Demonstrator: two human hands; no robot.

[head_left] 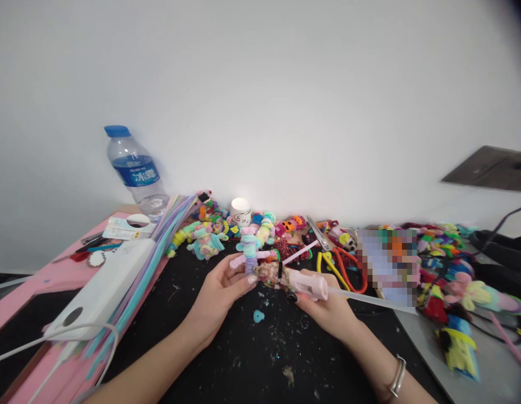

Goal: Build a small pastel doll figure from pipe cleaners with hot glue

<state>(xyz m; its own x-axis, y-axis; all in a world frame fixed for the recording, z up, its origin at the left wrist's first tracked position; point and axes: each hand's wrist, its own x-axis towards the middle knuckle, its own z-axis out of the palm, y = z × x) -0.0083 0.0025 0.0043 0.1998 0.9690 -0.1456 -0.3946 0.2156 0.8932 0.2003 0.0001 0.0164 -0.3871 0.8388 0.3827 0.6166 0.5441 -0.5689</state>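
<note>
My left hand [226, 292] is closed around a pastel pipe-cleaner doll [250, 252] with a blue-green upper part, a purple lower part and pinkish limbs. In my right hand [327, 308] I grip a pink hot glue gun [308, 283], its nozzle end crusted with glue and fuzz. That nozzle end points left at the doll; whether they touch I cannot tell. A long clear glue stick [372, 300] sticks out of the gun's back to the right. Below my hands, a small blue-green scrap [258, 316] lies on the black mat [210, 365].
Finished fuzzy dolls [206, 241] line the wall, with more at the right [474, 294]. Scissors [319, 233], a paper cup [240, 212] and a water bottle [136, 171] stand or lie behind. A white power strip [102, 289] and loose pipe cleaners [148, 280] are left.
</note>
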